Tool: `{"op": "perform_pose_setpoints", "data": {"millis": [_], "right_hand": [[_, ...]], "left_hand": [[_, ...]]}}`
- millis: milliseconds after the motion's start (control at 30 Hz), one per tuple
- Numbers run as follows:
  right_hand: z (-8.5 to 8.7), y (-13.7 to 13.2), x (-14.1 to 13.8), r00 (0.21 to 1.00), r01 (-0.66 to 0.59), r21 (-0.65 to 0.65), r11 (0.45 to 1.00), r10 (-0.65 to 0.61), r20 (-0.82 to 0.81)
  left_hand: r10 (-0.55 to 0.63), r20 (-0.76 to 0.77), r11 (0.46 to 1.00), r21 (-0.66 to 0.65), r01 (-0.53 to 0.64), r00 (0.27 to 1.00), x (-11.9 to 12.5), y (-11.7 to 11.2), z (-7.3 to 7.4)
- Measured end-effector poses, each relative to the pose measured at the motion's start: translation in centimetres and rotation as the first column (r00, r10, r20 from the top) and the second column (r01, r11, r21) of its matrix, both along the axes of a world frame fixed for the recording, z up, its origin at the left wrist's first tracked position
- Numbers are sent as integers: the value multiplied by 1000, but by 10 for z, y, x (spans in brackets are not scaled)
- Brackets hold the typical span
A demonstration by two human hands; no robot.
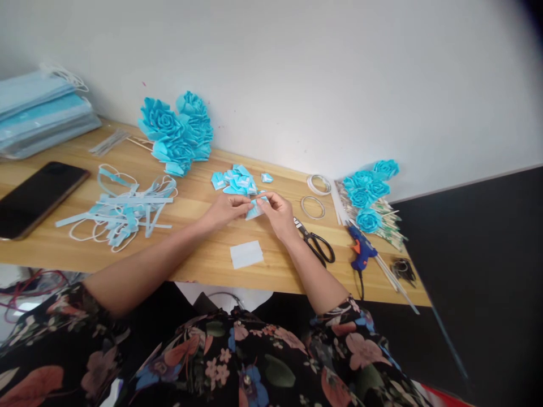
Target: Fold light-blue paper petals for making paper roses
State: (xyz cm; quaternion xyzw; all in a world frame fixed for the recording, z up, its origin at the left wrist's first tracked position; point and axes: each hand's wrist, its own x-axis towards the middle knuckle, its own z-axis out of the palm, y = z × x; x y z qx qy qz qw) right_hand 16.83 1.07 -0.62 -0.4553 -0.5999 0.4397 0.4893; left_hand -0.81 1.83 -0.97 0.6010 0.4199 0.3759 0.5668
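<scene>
No text, label, brand, number or sign can be read on anything in view.

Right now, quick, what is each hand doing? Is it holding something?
Left hand: closed, pinching the small blue piece.
Right hand: closed, pinching the same small blue piece from the other side.

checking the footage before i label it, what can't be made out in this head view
1. Blue piece, head view: fingers of the left hand and right hand cover most of it, so its shape is unclear.
2. Stack of masks, head view: cut off by the left edge.
3. Dark item beside the glue gun, head view: too small to identify.
</scene>
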Motion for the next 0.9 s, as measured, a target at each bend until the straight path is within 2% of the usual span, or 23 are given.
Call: {"op": "perform_pose_setpoints", "data": {"millis": [267,533,900], "right_hand": [[-2,1,3,999,33,24,999,-34,29],[6,-1,6,985,-47,281,958,-3,175],[7,0,7,954,-87,368,926,-30,299]], "left_hand": [[59,-23,998,5,-59,998,0,0,5],[91,24,994,-55,-89,996,-1,1,5],[83,44,996,-41,-81,996,-3,4,-1]]}}
